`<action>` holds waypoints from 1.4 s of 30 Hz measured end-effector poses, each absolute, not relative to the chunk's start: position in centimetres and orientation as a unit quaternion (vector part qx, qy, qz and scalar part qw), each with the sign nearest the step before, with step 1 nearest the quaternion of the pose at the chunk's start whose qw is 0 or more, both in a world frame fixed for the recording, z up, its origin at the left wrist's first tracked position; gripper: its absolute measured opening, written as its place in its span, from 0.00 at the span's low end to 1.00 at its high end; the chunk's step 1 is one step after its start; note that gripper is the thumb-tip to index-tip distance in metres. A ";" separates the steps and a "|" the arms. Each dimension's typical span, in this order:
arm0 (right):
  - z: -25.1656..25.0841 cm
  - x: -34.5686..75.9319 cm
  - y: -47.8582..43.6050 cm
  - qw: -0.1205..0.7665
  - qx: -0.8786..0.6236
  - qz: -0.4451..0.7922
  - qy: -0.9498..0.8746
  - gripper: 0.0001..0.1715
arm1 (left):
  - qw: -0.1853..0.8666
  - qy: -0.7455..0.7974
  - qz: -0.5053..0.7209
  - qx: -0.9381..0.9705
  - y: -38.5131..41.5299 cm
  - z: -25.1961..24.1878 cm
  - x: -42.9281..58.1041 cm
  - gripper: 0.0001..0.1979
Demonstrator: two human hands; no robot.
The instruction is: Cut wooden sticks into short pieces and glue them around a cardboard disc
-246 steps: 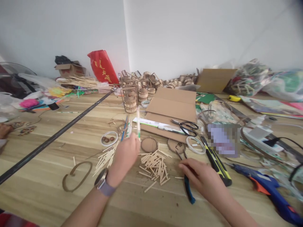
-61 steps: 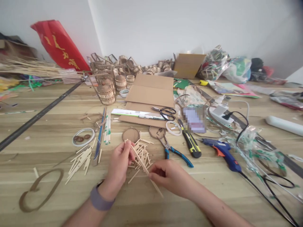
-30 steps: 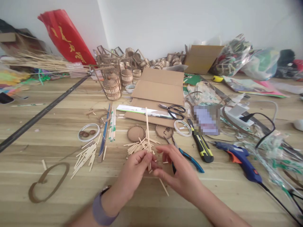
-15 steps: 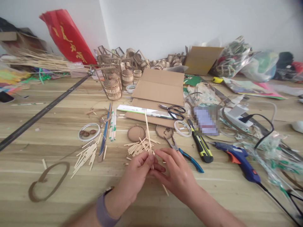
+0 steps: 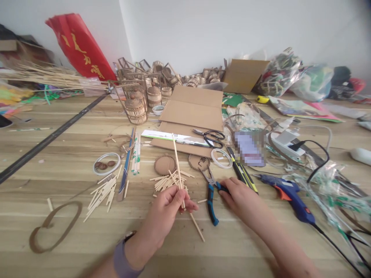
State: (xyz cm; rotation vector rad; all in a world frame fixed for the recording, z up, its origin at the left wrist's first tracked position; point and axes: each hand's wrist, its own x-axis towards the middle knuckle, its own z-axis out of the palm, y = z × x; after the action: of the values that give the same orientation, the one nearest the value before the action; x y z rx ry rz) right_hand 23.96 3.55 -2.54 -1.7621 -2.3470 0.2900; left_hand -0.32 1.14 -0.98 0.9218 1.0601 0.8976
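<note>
**Left pinches a stick, right grips the pliers**

Left hand (image 5: 166,210): thumb and fingers pinch a pale stick (image 5: 176,162), tilted, long end pointing up and away. Right hand (image 5: 240,199): fingers closed on the right handle of the pliers (image 5: 212,183); fingertips partly hidden. Pliers' jaws stand apart, handles spread.

Edges/room: near edge of the folded cardboard (image 5: 193,108) lies beyond the left fingers. Between the two hands, room is narrow; the pliers' free handle juts into it. Wider room is on the body side of the fingers, where wood tabletop (image 5: 179,260) shows between the forearms. Right knuckles sit just beside the utility knife (image 5: 242,172).

Counts: one pliers, one knife, one scissors (image 5: 205,134) beyond the right fingers, one glue gun (image 5: 290,195) right of them. Two cardboard discs (image 5: 165,165) just past the left fingertips. Three brown pieces (image 5: 102,166) inside a white ring, left of the left fingers. Stick pile (image 5: 165,182) beside left fingertips: overlapping, can't count.
</note>
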 end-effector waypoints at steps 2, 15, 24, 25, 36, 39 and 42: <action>-2.1 23.6 3.4 0.127 -0.595 0.119 -0.785 0.10 | 0.662 0.466 0.398 0.433 1.1 -0.9 -0.4 0.22; 0.0 17.5 0.2 0.369 -0.540 0.396 -0.645 0.16 | 0.698 0.307 0.305 0.570 -0.4 0.0 -0.7 0.23; -0.1 16.5 -0.5 0.432 -0.384 0.766 -0.283 0.18 | 0.662 0.337 0.323 0.586 -0.3 -0.5 -0.4 0.22; -0.2 16.3 -0.6 0.428 -0.365 0.780 -0.274 0.16 | 0.665 0.336 0.320 0.585 -0.3 -0.5 -0.4 0.22; 1.0 18.8 0.0 0.339 -0.423 0.752 -0.375 0.18 | 0.702 0.366 0.355 0.497 0.5 -0.1 -0.8 0.21; 2.2 20.3 0.4 0.242 -0.483 0.658 -0.524 0.19 | 0.691 0.413 0.376 0.460 1.5 0.2 -1.6 0.21; 3.2 20.9 0.7 0.137 -0.502 0.556 -0.648 0.12 | 0.696 0.424 0.362 0.453 2.2 0.7 -2.2 0.22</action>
State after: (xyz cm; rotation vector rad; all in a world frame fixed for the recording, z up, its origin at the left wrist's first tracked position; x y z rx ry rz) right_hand 20.88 0.68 3.22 -1.4522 -1.8758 1.6079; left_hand -2.20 2.25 0.66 1.0115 0.9463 0.8069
